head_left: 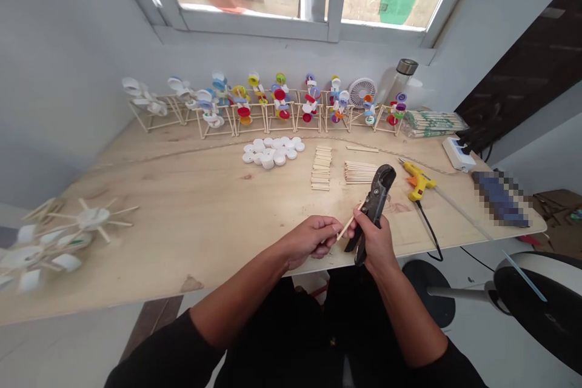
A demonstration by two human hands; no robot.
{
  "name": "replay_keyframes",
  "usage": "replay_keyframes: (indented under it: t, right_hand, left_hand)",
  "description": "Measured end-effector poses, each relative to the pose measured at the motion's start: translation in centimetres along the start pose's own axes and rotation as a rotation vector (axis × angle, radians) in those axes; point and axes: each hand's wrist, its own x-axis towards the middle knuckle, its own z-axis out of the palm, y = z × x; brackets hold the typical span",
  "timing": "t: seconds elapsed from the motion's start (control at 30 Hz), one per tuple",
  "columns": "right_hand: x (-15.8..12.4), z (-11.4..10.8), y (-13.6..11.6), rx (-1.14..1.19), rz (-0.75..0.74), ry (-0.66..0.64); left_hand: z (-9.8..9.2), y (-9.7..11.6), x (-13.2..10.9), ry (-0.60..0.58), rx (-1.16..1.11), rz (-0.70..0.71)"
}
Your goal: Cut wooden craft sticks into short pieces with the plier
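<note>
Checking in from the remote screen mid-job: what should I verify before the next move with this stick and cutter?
1. Left hand pinching the wooden stick: ok.
2. Right hand gripping the black cutter: ok.
3. Stick seated between the cutter's blades: cannot tell, the right hand hides that spot.
4. Hot glue gun lying apart from both hands: ok.
5. Stacked sticks lying on the board, not touching the cutter: ok.
</note>
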Motion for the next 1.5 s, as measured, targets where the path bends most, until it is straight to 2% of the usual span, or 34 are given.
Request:
replay_keyframes:
  t: [0.17, 0.3, 0.47, 0.6, 0.87, 1.27, 1.5]
  right_hand:
    - [-0.4, 0.3, 0.1, -0.007, -0.009, 0.014]
    - [-0.5, 0.5, 0.3, -0.003, 0.002, 0.015]
    - [-0.7, 0.7, 0.4, -0.006, 0.012, 0.012]
    - [-0.7, 0.8, 0.5, -0.004, 0.018, 0.014]
    - [-1.1, 1.1, 0.9, 0.006, 0.030, -0.007]
    - [-1.3, 0.8, 1.1, 0.034, 0.020, -0.012]
    - [-1.6, 0.8, 1.1, 0.039, 0.021, -0.003]
  left_hand:
    - [-0.4, 0.0, -0.3, 0.087, 0.132, -0.027]
    - [-0.9, -0.5, -0.5, 0.147, 0.085, -0.034]
    - [-1.6, -0.8, -0.8, 0.121, -0.031, 0.003]
    - [-1.8, -0.6, -1.1, 0.144, 0.028, -0.043]
    - [-1.6, -0.4, -1.1, 0.034, 0.098, -0.062]
    - [-0.9, -0.2, -0.8, 0.049, 0.126, -0.094]
    - [-0.9, -0.3, -0.8, 0.044, 0.127, -0.039]
